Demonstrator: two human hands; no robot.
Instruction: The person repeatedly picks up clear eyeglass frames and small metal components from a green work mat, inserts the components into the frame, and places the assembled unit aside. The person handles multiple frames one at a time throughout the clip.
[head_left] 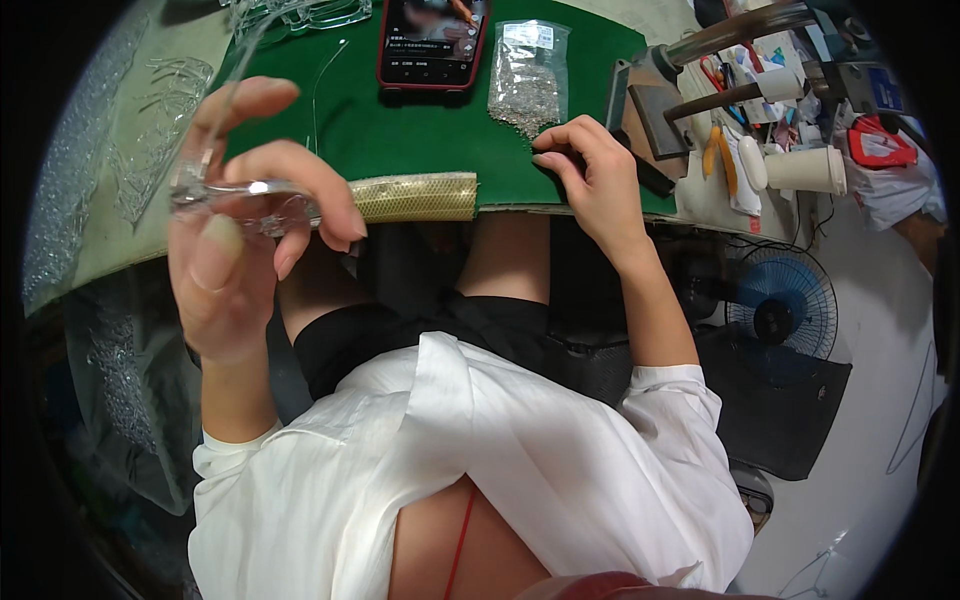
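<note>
Raised at the left, my left hand (235, 230) is closed around a clear plastic eyeglass frame (262, 190). A long clear arm of the frame sticks up toward the top edge. My right hand (590, 175) rests low over the green mat (420, 135), thumb and forefinger pinched together; anything between them is too small to make out. Just beyond those fingertips, tiny metal pieces (530, 128) spill from the mouth of a clear plastic bag (528, 70). A gold mesh-patterned roll (418, 198) lies along the table's near edge, between my hands.
A phone (432, 45) with a lit screen stands at the back of the mat. More clear frames (165, 135) lie at the left beside bubble wrap (80, 150). A metal bench tool (660, 120), a white cup (805, 170) and pliers-like orange handles (720, 160) crowd the right. A fan (780, 310) sits below.
</note>
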